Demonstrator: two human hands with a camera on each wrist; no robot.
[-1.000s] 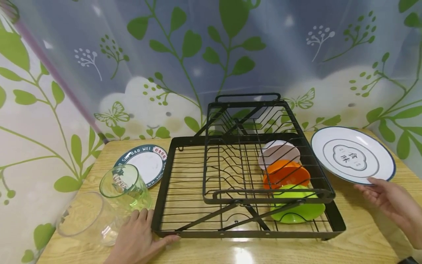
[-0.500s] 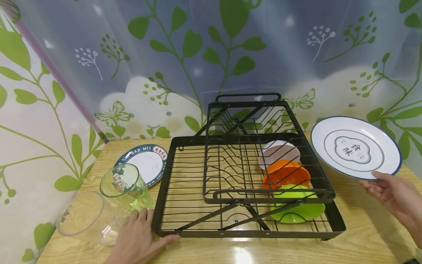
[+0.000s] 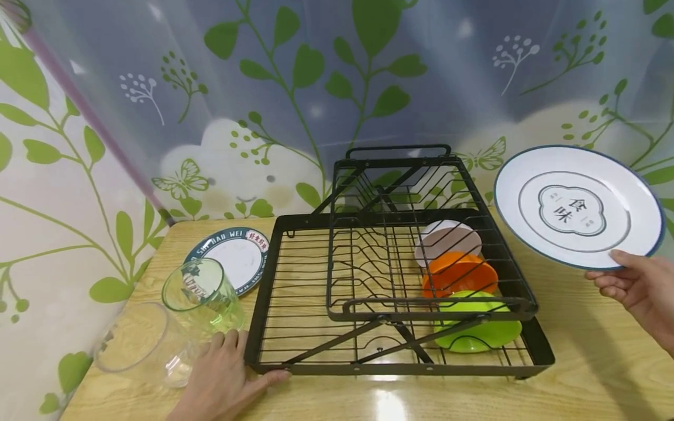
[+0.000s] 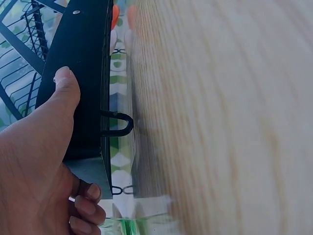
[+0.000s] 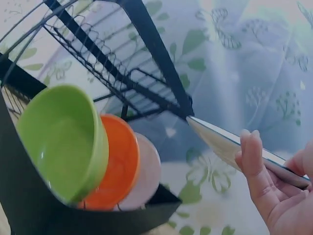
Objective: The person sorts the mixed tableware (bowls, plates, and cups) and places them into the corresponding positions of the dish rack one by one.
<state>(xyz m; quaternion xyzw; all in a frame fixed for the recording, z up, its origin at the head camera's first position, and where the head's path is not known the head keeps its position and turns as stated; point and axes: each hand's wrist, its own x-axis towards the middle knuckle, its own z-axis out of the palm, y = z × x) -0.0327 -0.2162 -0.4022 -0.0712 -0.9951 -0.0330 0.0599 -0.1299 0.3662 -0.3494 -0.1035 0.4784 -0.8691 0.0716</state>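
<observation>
While a bare strip of pale wooden worktop (image 3: 453,400) lies closest to the person, the left hand (image 3: 221,365) rests just beyond it at the near left corner of a black wire dish rack (image 3: 389,369). Its thumb presses flat along the front wall and its other fingers bend round the side, so the hand has hold of that corner.

Left of this hand, and near it, is a clear cup (image 3: 171,359); a green-tinted cup (image 3: 223,310) comes a little farther back, also outside the rack.

Inside the lower tray, toward its right end, three bowls sit tilted in a row: a lime green bowl (image 5: 61,142) nearest, then an orange bowl (image 5: 124,161), then a pale pink bowl (image 5: 149,171). Over them, on crossed black legs, stands the narrower upper tier, its wire dividers bare.

To the right of the rack the right hand (image 3: 639,286) pinches a large white plate (image 3: 571,251) by its near edge, thumb on the face and fingers beneath. The plate is in the air, clear of the worktop, its printed face turned toward the person; whether its rim touches the rack I cannot tell.

Behind the green-tinted cup lies a smaller plate (image 3: 239,260) with a lettered dark green rim. Farthest off hangs a blue backdrop (image 3: 295,111) with green leaves.
</observation>
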